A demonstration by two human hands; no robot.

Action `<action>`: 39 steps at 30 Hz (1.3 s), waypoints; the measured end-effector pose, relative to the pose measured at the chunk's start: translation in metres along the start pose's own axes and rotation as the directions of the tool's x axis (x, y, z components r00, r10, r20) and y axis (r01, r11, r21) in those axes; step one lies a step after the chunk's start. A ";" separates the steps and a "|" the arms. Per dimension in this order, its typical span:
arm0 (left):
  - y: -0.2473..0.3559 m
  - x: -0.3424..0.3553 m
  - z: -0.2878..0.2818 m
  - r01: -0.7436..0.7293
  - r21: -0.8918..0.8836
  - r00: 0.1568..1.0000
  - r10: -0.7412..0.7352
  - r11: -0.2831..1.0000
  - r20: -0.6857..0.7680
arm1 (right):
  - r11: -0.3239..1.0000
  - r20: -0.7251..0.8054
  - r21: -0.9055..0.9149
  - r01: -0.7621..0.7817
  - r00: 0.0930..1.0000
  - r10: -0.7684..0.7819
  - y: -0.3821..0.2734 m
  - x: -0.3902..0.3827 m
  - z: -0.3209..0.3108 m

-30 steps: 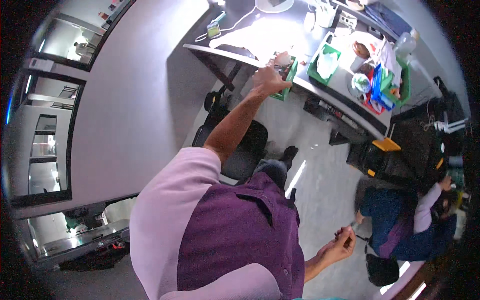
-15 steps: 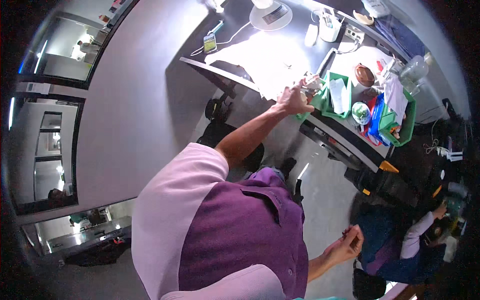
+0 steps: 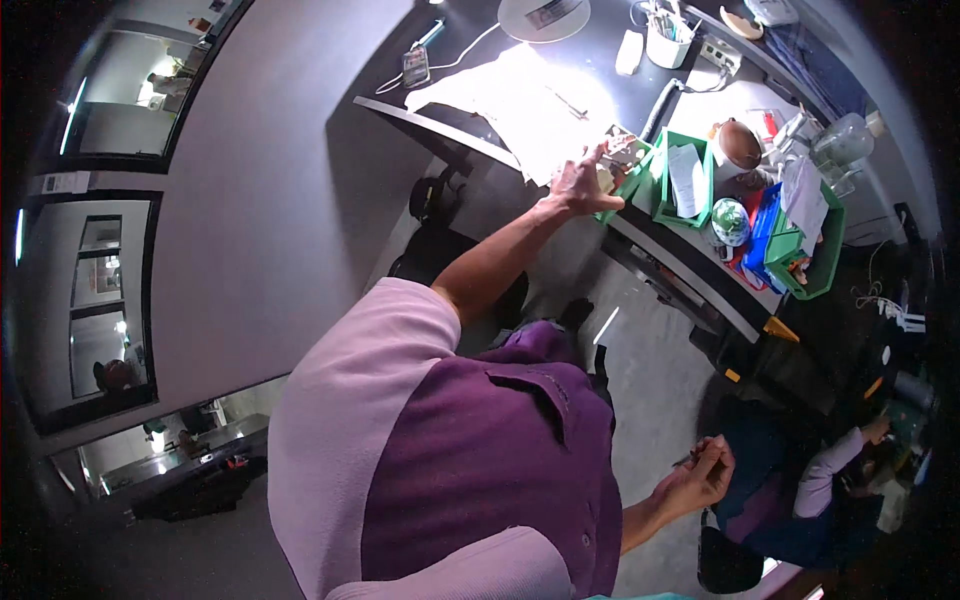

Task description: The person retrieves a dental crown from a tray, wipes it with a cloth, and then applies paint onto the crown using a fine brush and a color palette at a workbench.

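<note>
My left hand (image 3: 580,187) reaches out to the front edge of the desk. Its thumb and fingers are spread against the near left corner of a small green bin (image 3: 632,184), which has small pieces inside that I cannot make out. Just left of that hand lies a brightly lit white sheet (image 3: 510,105), with a thin tool (image 3: 570,103) on it. My right hand (image 3: 697,482) hangs low over the floor, well away from the desk. Its fingers are curled in a pinch, and a small dark bit shows at them, too small to name.
A second green bin (image 3: 664,205) holds white paper. Farther right stand a green-and-white round container (image 3: 730,222), a brown-lidded pot (image 3: 738,145) and a larger green bin (image 3: 828,262). A lamp (image 3: 560,28) overhangs the back. Another person's sleeve (image 3: 828,470) shows at lower right.
The whole view has shifted slightly. My right hand is a little higher and farther right, still curled. My left hand stays at the small green bin, fingers spread.
</note>
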State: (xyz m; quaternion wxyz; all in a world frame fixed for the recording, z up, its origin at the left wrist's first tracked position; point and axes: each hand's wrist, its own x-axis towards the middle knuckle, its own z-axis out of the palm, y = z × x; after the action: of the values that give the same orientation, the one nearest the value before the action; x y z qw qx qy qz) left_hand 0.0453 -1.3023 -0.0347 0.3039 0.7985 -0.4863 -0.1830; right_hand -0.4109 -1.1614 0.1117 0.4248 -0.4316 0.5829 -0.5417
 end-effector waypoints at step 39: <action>0.018 0.055 -0.017 -0.368 -0.144 0.929 0.356 0.919 -0.101 | 0.998 0.091 -0.023 -0.055 0.994 0.057 0.010 0.009 0.056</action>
State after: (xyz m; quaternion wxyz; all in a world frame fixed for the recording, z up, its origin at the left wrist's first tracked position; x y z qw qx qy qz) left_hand 0.0684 -1.3519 -0.0103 0.4131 0.6739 -0.5980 -0.1328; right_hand -0.3596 -1.1845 0.0989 0.4617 -0.4436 0.5803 -0.5033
